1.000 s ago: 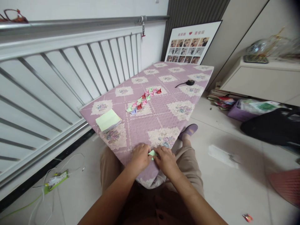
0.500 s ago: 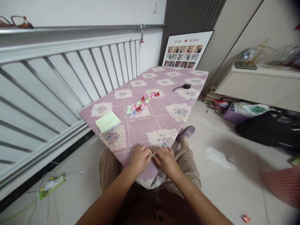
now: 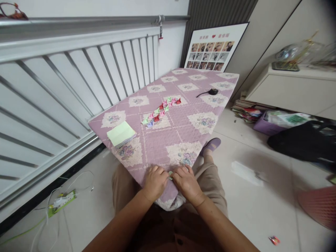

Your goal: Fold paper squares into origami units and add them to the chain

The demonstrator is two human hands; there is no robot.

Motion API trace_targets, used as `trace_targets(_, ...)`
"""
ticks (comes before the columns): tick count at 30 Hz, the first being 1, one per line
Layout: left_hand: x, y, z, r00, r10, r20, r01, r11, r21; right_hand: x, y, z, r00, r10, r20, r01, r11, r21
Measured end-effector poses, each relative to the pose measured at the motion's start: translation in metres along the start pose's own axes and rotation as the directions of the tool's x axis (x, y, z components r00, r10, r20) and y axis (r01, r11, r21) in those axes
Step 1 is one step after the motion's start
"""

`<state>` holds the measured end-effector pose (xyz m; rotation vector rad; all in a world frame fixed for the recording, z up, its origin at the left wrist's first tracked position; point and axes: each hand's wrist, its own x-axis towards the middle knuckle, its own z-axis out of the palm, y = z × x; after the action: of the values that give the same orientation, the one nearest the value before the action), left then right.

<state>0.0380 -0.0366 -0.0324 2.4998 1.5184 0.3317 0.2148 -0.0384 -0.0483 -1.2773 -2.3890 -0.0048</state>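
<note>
Close to the table's near corner, my left hand (image 3: pixel 155 180) and my right hand (image 3: pixel 185 181) rest side by side. A small piece of pale green folded paper (image 3: pixel 170 174) shows between them, pinched by the fingers of both. Most of it is hidden by my fingertips. Farther up the cloth lie several small origami pieces (image 3: pixel 156 118) in pink, red, green and blue, set in two slanting rows. To the left is a stack of square paper (image 3: pixel 121 133), light green on top.
A floral purple tablecloth (image 3: pixel 157 147) covers the table. A black object with a strap (image 3: pixel 212 91) lies at its far right. White railings (image 3: pixel 86 75) border the left side. A power strip (image 3: pixel 62 203) with cables sits on the floor, and a pink basket (image 3: pixel 319 206) stands at right.
The green paper, seen edge-on before, now shows more of its flat face between my fingers. My hands have barely shifted, and the camera view has moved slightly.
</note>
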Motion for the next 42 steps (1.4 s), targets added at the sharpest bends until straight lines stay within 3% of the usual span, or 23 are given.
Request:
trace_targets(11,-0.001,-0.001,0.001,0.992,-0.124,-0.001,0.122,0.980,-0.159,-0.007,0.002,0.000,0.973,0.230,0.007,-0.227,0.957,0.178)
trace_targets(20,0.007,0.007,0.001,0.968,-0.247,0.052,0.252,0.959,-0.127,-0.001,-0.003,-0.001,0.925,0.379,-0.003,-0.373,0.912,0.172)
trace_targets(33,0.017,0.007,-0.004,0.955,-0.266,0.132,0.272,0.962,-0.034,0.003,-0.005,0.001,0.909,0.417,0.008,-0.415,0.902,0.116)
trace_targets(42,0.026,0.000,-0.012,0.934,-0.272,0.230,0.298,0.951,-0.087,0.003,-0.005,0.003,0.891,0.450,0.057,-0.453,0.886,0.093)
